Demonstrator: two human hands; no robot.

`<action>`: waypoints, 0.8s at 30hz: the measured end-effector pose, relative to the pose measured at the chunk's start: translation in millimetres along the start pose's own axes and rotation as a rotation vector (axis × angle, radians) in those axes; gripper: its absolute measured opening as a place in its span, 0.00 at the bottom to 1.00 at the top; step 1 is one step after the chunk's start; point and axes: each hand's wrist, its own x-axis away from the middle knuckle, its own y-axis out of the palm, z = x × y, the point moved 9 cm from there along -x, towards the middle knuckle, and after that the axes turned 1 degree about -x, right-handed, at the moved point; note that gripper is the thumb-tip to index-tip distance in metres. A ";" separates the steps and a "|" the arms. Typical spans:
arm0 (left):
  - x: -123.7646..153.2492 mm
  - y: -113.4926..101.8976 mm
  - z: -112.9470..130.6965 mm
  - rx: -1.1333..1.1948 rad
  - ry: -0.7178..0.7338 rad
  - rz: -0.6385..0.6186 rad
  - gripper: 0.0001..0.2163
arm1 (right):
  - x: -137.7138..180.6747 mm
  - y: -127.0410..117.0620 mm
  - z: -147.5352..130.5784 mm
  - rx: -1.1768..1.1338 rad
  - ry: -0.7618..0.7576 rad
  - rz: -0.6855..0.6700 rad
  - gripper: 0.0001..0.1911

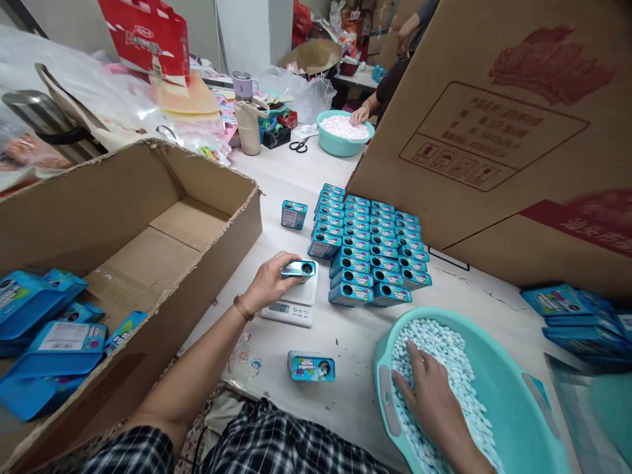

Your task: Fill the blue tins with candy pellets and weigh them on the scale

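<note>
Nearest the cam: plaid lap (276, 441) at bottom edge, then teal basin (523, 421) of small white candies (444, 368) just to the right, tilted toward the body, prob. so candies sit within easy reach. Right hand (432, 401) flat in the candies, fingers spread and loosely open, resting on the pile; nothing visibly pinched, though underside of palm hidden, so can't tell if any are scooped.

Left hand (270, 282) curled around a small blue tin (299, 268), thumb & fingers closed on its sides, holding it on the white scale (292, 301), likely so contents can be weighed. Hole in tin's end faces right, toward the basin.

Another tin (311, 366) lying on the table (345, 342) between scale & basin, apart from both. Stacked rows of like tins (370, 247) just beyond the scale, packed tight w/ holes facing the cam; one lone tin (294, 214) standing left of the stack.

Open cardboard box (148, 243) at left w/ blue trays (44, 336) inside; big carton (494, 131) leaning at right. Far end: another person's hand (359, 116) in a second basin (340, 135); scissors (299, 144) beside it.
</note>
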 end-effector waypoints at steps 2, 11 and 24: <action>-3.9 5.8 -6.9 0.008 -0.022 -0.031 0.16 | 0.2 7.4 -4.0 -0.075 0.022 -0.038 0.28; 24.4 -31.2 -25.3 0.219 -0.151 0.177 0.34 | 14.6 -16.4 45.1 -1.468 0.700 0.014 0.14; 23.5 -30.9 -25.5 0.359 -0.117 0.216 0.26 | -5.8 -33.5 -13.1 -2.318 0.700 0.157 0.13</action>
